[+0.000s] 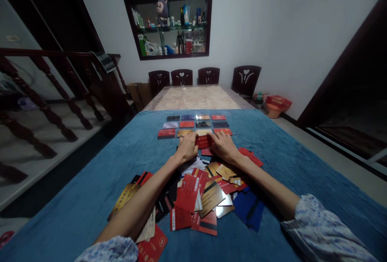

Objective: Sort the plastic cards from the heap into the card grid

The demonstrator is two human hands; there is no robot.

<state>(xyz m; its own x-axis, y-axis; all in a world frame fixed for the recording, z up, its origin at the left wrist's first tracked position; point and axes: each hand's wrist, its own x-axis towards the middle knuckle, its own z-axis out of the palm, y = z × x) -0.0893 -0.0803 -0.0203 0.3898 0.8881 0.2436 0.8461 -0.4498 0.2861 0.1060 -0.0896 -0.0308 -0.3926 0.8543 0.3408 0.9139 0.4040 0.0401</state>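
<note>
My left hand (pixel 188 147) and my right hand (pixel 224 146) are closed on the two ends of a red card (pixel 204 141), held between them over the table's middle. Just beyond it lie cards in rows, among them a cream card (pixel 203 132), a gold card (pixel 185 133) and a dark red card (pixel 166 133). Under and in front of my wrists spreads a loose heap of cards, with a red card (pixel 187 192), a gold card (pixel 211 196) and blue cards (pixel 249 208) on view. My left forearm hides part of the heap.
A blue cloth (pixel 121 153) covers the near table; a marbled tabletop (pixel 196 96) shows beyond. Several dark chairs (pixel 246 80) stand behind it. To the left runs a wooden railing (pixel 45 66). A wall shelf (pixel 169 28) holds bottles and a plush toy. An orange bucket (pixel 273 111) stands right.
</note>
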